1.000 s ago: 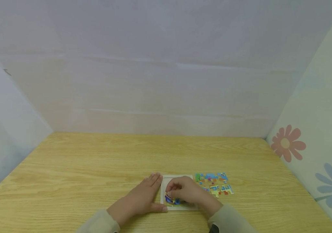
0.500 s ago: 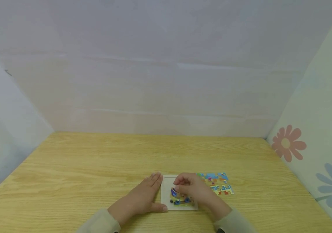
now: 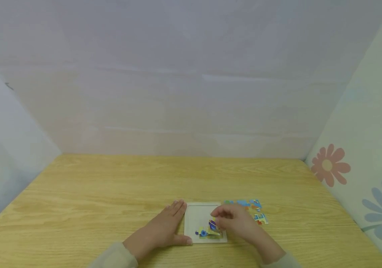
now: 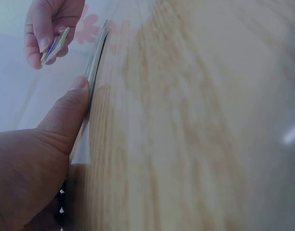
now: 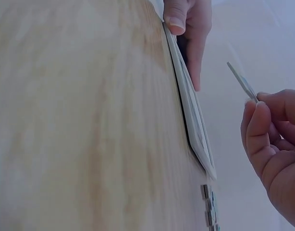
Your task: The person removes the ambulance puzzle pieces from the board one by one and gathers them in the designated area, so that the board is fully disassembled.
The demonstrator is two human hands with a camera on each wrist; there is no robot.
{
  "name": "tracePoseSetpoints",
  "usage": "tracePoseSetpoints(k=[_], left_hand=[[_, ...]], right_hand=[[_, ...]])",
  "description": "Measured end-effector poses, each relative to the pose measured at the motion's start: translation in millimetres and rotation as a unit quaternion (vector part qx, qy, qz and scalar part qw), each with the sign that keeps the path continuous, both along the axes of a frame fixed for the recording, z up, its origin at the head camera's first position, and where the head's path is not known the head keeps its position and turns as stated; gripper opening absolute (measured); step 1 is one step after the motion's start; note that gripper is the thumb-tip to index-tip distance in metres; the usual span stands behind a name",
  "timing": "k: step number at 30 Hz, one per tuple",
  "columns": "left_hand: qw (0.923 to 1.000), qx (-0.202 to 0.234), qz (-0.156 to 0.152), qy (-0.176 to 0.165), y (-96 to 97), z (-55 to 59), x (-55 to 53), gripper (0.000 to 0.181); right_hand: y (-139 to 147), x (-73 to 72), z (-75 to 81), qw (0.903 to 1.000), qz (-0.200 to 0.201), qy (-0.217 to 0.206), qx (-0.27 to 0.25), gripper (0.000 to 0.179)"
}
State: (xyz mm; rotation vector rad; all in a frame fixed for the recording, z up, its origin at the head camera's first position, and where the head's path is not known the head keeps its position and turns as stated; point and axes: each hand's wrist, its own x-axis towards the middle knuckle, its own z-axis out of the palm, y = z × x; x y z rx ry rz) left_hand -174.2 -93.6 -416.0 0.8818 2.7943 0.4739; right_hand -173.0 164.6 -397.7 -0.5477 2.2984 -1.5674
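My left hand (image 3: 168, 226) rests along the left side of a white square puzzle tray (image 3: 194, 216), its fingers straight and the thumb on the front left corner. Between thumb and fingers, my right hand (image 3: 237, 221) pinches a jigsaw piece (image 3: 212, 225) with blue and yellow on it. In the right wrist view that piece (image 5: 241, 81) is tilted and held up off the tray (image 5: 190, 110). Assembled puzzle pieces (image 3: 203, 233) with a blue wheel-like shape lie along the tray's front right part. The left wrist view has the left thumb (image 4: 68, 108) against the tray's edge.
Several loose jigsaw pieces (image 3: 255, 204) lie on the wooden table (image 3: 110, 193) to the right of the tray, partly hidden by the right hand. Pale walls stand behind and at both sides, with a printed pink flower (image 3: 328, 165) on the right one.
My right hand has moved to the right across the tray with the pinched piece, uncovering more of the tray's bare middle. The left hand stays in place.
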Motion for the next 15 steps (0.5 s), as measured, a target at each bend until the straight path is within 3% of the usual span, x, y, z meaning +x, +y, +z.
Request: tracePoseSetpoints(k=[8,12,15], left_hand=[[1.0000,-0.004,-0.001,0.002,0.8,-0.9,0.2,0.104],[1.0000,-0.006,-0.001,-0.002,0.9,-1.4,-0.6,0.105],[1.0000,-0.008,0.000,-0.004,1.2,-0.9,-1.1,0.105]], right_hand=[[16,6.4,-1.9,0.9999,-0.010,0.009,-0.002,0.027],[24,10.7,-2.7,0.9992,-0.037,-0.013,-0.009,0.028],[28,13.2,-2.6,0.9985,-0.055,-0.003,0.008,0.024]])
